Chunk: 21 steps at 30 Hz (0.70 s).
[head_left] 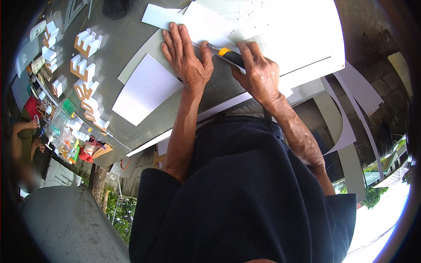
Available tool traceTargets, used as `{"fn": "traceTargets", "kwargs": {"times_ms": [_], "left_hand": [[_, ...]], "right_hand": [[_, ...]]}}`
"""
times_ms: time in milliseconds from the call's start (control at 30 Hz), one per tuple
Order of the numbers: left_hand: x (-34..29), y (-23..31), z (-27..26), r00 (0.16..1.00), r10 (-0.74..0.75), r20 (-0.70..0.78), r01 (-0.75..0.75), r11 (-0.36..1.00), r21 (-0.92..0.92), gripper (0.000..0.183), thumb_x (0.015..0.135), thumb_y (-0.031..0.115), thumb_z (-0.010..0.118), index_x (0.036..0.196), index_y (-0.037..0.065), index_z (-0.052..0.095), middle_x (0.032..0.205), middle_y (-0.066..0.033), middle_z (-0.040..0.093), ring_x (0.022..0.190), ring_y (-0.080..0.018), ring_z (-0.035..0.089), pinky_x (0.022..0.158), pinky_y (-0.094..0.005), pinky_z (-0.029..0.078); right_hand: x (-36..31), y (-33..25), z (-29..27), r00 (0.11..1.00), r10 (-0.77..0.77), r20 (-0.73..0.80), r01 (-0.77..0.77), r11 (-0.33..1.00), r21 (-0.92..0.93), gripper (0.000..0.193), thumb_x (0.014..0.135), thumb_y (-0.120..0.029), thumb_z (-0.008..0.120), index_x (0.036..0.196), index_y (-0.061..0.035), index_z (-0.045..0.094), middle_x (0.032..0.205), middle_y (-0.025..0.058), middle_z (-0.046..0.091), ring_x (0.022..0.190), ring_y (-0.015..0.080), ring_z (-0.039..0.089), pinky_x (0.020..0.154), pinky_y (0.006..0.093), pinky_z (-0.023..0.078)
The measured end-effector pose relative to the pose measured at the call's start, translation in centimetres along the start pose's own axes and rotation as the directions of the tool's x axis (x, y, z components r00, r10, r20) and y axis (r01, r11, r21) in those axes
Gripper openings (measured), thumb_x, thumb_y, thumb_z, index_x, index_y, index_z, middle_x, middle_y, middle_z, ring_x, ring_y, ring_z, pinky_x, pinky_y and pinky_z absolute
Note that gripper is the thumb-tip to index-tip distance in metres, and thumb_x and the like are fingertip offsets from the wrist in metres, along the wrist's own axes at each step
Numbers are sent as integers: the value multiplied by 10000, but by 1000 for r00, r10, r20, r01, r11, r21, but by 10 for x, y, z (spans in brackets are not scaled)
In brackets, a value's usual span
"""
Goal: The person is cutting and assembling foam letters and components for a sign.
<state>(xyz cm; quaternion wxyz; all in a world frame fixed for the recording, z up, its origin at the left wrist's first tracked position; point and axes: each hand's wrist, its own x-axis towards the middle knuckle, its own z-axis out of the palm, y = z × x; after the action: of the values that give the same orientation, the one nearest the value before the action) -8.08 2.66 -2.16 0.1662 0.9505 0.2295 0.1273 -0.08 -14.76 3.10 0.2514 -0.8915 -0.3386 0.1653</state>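
Observation:
My left hand [187, 59] lies flat with its fingers stretched out, pressing on white sheet pieces at the middle of the table. In my right hand [261, 74] is a yellow and black utility knife [231, 56], its blade end pointing left, close to my left thumb. The tip of the blade is too small to make out against the sheet. A pale narrow strip [160, 16] reaches out beyond my left fingertips. Beside my left wrist lies a separate white piece [147, 90] with a curved end. A large white sheet [298, 35] spreads to the right.
Raised white letters with brown faces [87, 43] stand in rows on the grey table [131, 41] at left. Past them are a green box [68, 107], bags and small supplies. Another person's hand [33, 124] shows at far left. White offcuts [335, 116] hang at right.

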Motion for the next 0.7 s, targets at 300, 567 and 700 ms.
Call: {"fn": "traceTargets", "kwargs": {"times_ms": [300,567,700], "left_hand": [[1,-1,0,1000,8,-5,-7,1000,4,691,940,324,586,1490,-54,407,1578,-253,357,1480,-458,284,1186,-550,193],[0,-1,-3,1000,-3,-8,3,1000,-31,675,954,306,594,1505,-30,397,1579,-243,359,1473,-461,289,1177,-566,196],[0,-2,-2,1000,3,-2,-3,1000,-28,682,959,319,592,1509,-30,390,1578,-250,357,1469,-463,293,1177,-565,193]], "right_hand": [[1,-1,-1,999,34,38,-33,999,-3,617,728,-198,845,1265,-56,578,1144,104,616,773,291,714,635,380,589],[2,-2,0,1000,7,2,-7,1000,5,635,707,-186,830,1259,-42,549,1127,97,582,714,276,694,615,379,566],[1,-1,1,1000,13,13,-13,1000,3,641,708,-183,828,1267,-42,547,1140,99,583,729,277,695,621,381,566]]}}
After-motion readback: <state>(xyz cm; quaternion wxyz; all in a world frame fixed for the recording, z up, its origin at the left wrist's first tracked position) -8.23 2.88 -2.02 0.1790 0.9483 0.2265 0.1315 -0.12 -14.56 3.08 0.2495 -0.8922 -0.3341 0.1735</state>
